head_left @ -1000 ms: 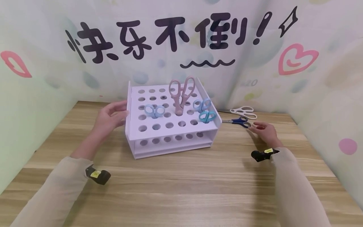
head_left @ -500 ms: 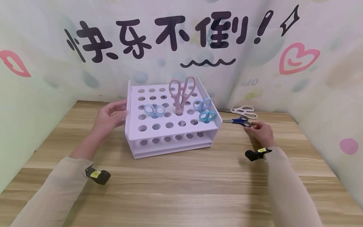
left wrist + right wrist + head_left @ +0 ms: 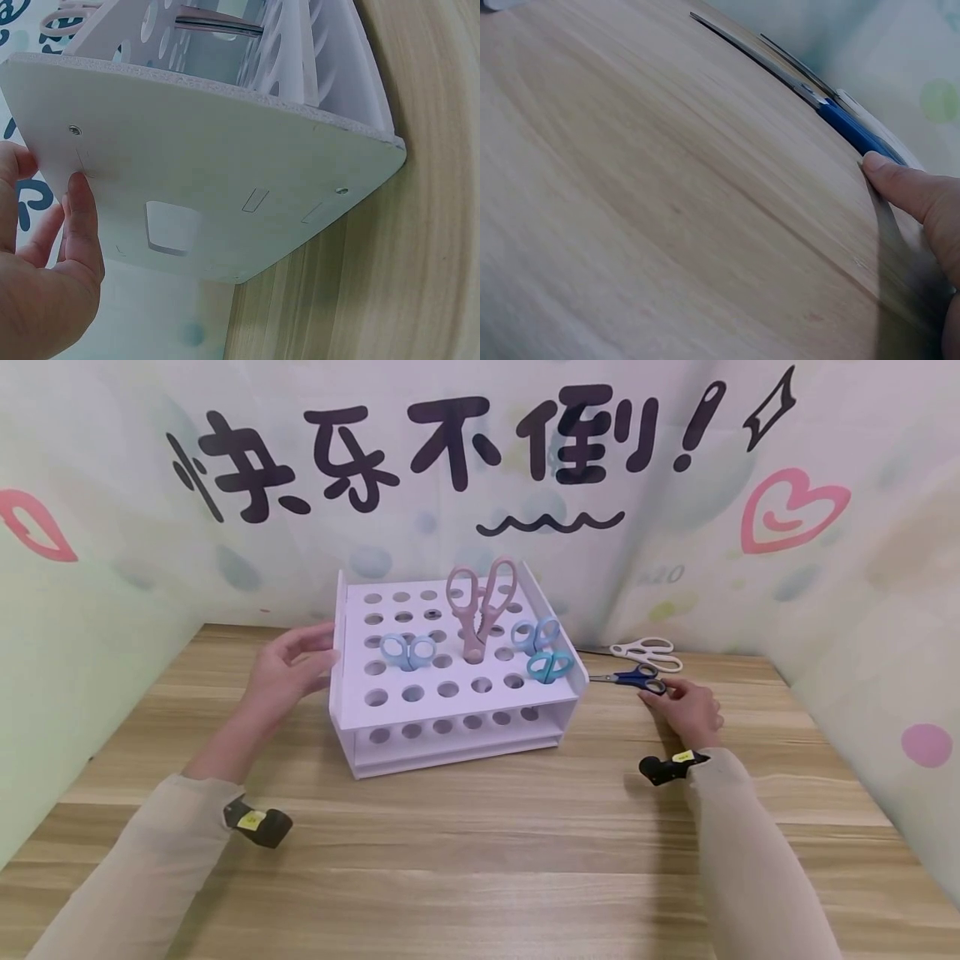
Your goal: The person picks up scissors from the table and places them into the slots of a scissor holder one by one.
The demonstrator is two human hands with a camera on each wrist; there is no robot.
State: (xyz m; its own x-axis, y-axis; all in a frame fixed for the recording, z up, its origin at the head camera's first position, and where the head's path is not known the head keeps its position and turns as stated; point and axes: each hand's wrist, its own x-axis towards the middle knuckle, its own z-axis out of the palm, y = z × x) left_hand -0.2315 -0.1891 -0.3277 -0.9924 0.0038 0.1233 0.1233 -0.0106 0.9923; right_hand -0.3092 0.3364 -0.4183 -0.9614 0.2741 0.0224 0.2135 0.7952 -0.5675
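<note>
Blue-handled scissors (image 3: pixel 637 679) lie on the table to the right of the white rack, blades toward it. My right hand (image 3: pixel 688 714) pinches their near handle loop; the right wrist view shows its thumb (image 3: pixel 900 180) against the blue handle, the other fingers mostly hidden. White-handled scissors (image 3: pixel 647 653) lie just behind. At the left, my left hand (image 3: pixel 288 668) touches the side panel of the white holed rack (image 3: pixel 427 714) with loosely extended fingers. In the rack stand pink scissors (image 3: pixel 472 631), teal scissors (image 3: pixel 550 667), light-blue scissors (image 3: pixel 408 652) and another light-blue pair (image 3: pixel 535 633).
The wooden table (image 3: pixel 480 860) runs up to a printed cloth backdrop (image 3: pixel 420 547) behind the rack. Pale walls stand at the left and right. The rack has rows of round holes, with a second holed shelf below the top.
My right hand has moved a little left onto the blue scissors' near handle, its thumb now at the loop. The left hand keeps its place at the rack. The scissors stay where they lay.
</note>
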